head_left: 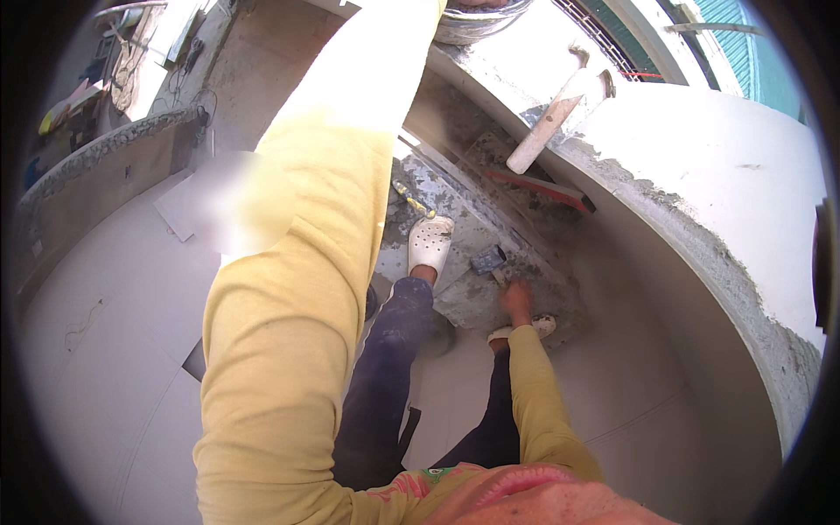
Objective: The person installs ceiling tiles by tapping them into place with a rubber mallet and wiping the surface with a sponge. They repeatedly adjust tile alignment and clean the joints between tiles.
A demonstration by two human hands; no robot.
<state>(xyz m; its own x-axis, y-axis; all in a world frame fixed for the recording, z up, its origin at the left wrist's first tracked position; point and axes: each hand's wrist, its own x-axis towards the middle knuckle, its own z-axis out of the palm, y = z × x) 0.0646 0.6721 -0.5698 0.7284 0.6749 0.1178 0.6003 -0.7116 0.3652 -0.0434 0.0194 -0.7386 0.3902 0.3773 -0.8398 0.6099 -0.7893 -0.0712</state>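
Note:
Low by my feet, my right hand (518, 302) is closed around the short handle of a mallet (487, 258) with a dark blue-grey head. The mallet is just above the mortar-stained floor, between my two white clogs (430, 243). My left arm, in a yellow sleeve (306, 184), stretches far forward and runs off the top edge. Beside its end stands a mortar-smeared bucket (481, 24) on the ledge. Only a sliver of what may be my left hand shows over the bucket, and its fingers are hidden.
A hammer (547, 131) with a pale handle lies across the ledge (700, 131), its handle overhanging the edge. Below it leans a red bar-shaped tool (542, 190). A yellow marked strip (411, 199) lies near my clog. A low curved wall (105, 175) rises at left.

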